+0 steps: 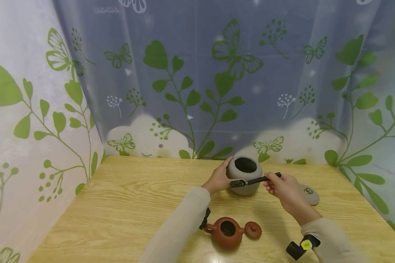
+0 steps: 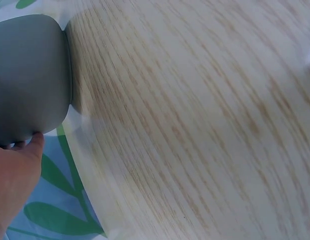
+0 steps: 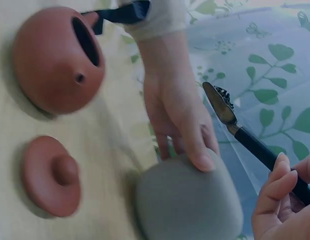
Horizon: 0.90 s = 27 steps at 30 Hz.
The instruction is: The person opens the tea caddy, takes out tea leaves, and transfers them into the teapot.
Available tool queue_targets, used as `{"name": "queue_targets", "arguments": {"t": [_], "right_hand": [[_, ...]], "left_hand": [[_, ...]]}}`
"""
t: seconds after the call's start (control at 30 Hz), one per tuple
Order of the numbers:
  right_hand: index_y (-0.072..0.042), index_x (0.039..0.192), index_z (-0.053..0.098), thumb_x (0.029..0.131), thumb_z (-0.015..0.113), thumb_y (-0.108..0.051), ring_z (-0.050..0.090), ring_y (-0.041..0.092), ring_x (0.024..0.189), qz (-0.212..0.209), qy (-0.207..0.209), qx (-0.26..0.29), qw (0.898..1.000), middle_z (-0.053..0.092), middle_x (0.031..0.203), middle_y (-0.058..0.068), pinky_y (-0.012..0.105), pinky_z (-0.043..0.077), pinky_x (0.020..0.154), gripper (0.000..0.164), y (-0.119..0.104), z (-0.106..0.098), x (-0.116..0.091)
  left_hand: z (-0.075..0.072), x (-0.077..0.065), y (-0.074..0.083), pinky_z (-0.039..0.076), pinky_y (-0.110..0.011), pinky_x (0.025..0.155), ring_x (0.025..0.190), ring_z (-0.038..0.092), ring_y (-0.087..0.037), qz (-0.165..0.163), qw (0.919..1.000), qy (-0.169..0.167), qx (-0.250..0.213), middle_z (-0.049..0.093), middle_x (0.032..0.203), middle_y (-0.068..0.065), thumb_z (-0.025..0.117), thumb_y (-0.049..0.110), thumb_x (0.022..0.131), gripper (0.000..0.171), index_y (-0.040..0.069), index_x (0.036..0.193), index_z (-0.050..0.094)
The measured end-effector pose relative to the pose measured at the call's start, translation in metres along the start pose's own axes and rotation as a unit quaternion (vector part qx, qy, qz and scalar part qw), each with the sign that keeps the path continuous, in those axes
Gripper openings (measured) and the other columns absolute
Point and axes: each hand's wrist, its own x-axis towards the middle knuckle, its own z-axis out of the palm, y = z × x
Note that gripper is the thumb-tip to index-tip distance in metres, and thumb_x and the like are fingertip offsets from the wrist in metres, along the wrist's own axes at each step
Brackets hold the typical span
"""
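Observation:
My right hand (image 1: 284, 191) pinches the black handle of a tea scoop (image 1: 258, 179). Dark loose tea leaves (image 1: 237, 183) lie heaped in the scoop's bowl, which is level in front of the jar. A round grey tea jar (image 1: 244, 188) stands uncovered on the table, its mouth dark inside. Around its left side my left hand (image 1: 219, 178) grips it; the right wrist view shows the thumb (image 3: 200, 155) on the jar's wall. Nearer to me sits a reddish-brown clay teapot (image 1: 226, 241), also uncovered, with a dark opening.
The teapot's lid (image 1: 253, 230) lies by its spout, knob up. Behind my right wrist is the grey jar lid (image 1: 311, 195) with a metal ring. A wooden table (image 1: 135, 190) carries everything, and a printed curtain (image 1: 197, 120) hangs close behind its far edge.

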Motion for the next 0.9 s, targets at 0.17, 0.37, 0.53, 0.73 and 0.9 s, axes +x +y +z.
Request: {"name": "queue_targets", "arguments": {"t": [0.17, 0.37, 0.53, 0.73, 0.9], "right_hand": [[-0.005, 0.084, 0.061, 0.099, 0.051, -0.021, 0.052, 0.006, 0.06, 0.006, -0.023, -0.015, 1.0, 0.06, 0.067, -0.005, 0.019, 0.048, 0.058, 0.024, 0.006, 0.008, -0.009], [-0.006, 0.083, 0.061, 0.099, 0.053, -0.021, 0.052, 0.006, 0.059, 0.02, -0.057, -0.029, 0.998, 0.059, 0.066, -0.003, 0.02, 0.049, 0.058, 0.024, 0.009, 0.009, -0.016], [-0.006, 0.084, 0.063, 0.099, 0.053, -0.02, 0.052, 0.005, 0.058, 0.018, -0.092, -0.041, 0.995, 0.059, 0.065, -0.003, 0.019, 0.048, 0.057, 0.023, 0.014, 0.008, -0.021], [-0.004, 0.079, 0.062, 0.097, 0.057, -0.022, 0.052, 0.007, 0.058, -0.02, -0.129, -0.094, 0.987, 0.059, 0.065, -0.003, 0.021, 0.045, 0.055, 0.026, 0.019, 0.01, -0.025], [-0.002, 0.077, 0.062, 0.097, 0.058, -0.022, 0.051, 0.007, 0.057, -0.037, -0.154, -0.118, 0.98, 0.06, 0.066, -0.001, 0.024, 0.045, 0.054, 0.029, 0.018, 0.013, -0.028]], "left_hand": [[-0.001, -0.002, -0.002, 0.034, -0.048, 0.11, 0.139, 0.034, -0.028, -0.002, 0.9999, -0.002, -0.014, 0.028, 0.156, -0.005, 0.081, 0.037, 0.077, 0.103, 0.021, 0.156, 0.016], [0.0, -0.002, -0.002, 0.033, -0.048, 0.11, 0.139, 0.034, -0.028, -0.002, 0.9999, 0.001, -0.012, 0.029, 0.155, -0.006, 0.081, 0.037, 0.077, 0.104, 0.019, 0.156, 0.016], [0.001, -0.001, -0.002, 0.033, -0.048, 0.11, 0.139, 0.034, -0.028, -0.001, 0.9999, 0.006, -0.008, 0.03, 0.155, -0.006, 0.082, 0.038, 0.076, 0.104, 0.02, 0.155, 0.017], [0.001, 0.0, -0.003, 0.033, -0.048, 0.11, 0.139, 0.034, -0.028, -0.003, 0.9999, 0.006, -0.011, 0.03, 0.155, -0.005, 0.082, 0.038, 0.076, 0.103, 0.022, 0.155, 0.018], [0.0, -0.001, -0.002, 0.032, -0.048, 0.111, 0.14, 0.033, -0.027, -0.007, 0.9999, 0.005, -0.014, 0.029, 0.155, -0.005, 0.082, 0.038, 0.076, 0.103, 0.024, 0.155, 0.018]]}}
